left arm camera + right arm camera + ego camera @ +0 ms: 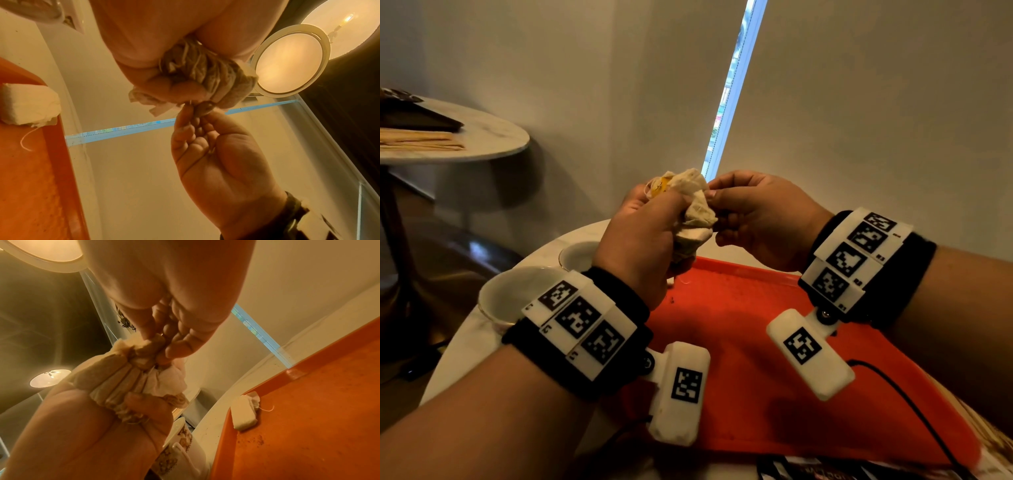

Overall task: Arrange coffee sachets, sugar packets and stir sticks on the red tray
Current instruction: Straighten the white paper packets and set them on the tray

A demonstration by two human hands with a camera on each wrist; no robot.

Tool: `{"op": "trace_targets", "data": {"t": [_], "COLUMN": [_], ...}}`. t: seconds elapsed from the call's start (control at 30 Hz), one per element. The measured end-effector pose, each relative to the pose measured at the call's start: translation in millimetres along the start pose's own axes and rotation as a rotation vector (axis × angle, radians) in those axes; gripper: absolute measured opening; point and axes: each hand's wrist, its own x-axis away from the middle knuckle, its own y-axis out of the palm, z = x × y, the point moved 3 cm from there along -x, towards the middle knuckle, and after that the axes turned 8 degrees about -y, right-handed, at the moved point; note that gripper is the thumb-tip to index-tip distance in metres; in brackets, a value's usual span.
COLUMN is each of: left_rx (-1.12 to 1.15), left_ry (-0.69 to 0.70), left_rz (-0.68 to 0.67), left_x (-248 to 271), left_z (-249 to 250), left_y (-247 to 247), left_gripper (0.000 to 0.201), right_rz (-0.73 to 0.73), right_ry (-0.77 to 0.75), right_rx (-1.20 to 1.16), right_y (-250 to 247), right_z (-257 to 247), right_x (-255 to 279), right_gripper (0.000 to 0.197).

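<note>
Above the far left corner of the red tray (756, 342), my left hand (650, 222) grips a crumpled bunch of pale paper sachets (693, 205). My right hand (726, 197) pinches one sachet at the right side of that bunch. The left wrist view shows the bunch (205, 73) squeezed in the left fist, with right-hand fingertips (185, 113) on its lower end. One white sachet with a thread (244, 412) lies alone at the edge of the tray (308, 418); it also shows as the sachet (28, 104) on the tray (24, 178).
Two white cups (517, 294) (578, 253) stand on the round table left of the tray. A side table (482, 144) at the far left carries pale wooden sticks (417, 140) and a dark box (414, 116). A black cable (914, 407) crosses the tray's right side.
</note>
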Motion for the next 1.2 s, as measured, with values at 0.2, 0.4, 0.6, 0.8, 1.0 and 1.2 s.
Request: {"op": "trace_targets", "data": {"t": [0.2, 0.4, 0.6, 0.8, 1.0, 1.2], "left_rx": [0.024, 0.055, 0.089, 0.075, 0.089, 0.013], "left_ry": [-0.002, 0.001, 0.018, 0.039, 0.144, 0.258], "left_rz": [0.026, 0.043, 0.075, 0.139, 0.171, 0.196], "left_x": [1, 0, 1, 3, 2, -1], "left_z": [1, 1, 4, 7, 15, 23], "left_y": [-1, 0, 1, -3, -7, -13], "left_gripper": [0.027, 0.027, 0.021, 0.016, 0.015, 0.02], "right_rz": [0.028, 0.091, 0.162, 0.261, 0.242, 0.016], "right_ry": [0.01, 0.013, 0.007, 0.04, 0.157, 0.378], "right_rx": [-0.051, -0.079, 0.002, 0.032, 0.124, 0.285], "right_y": [4, 3, -5, -20, -28, -12], "right_z": [0, 2, 5, 9, 24, 54], "right_x": [-1, -2, -5, -10, -13, -15], "right_gripper": [0.011, 0.011, 0.015, 0.011, 0.02, 0.025]}}
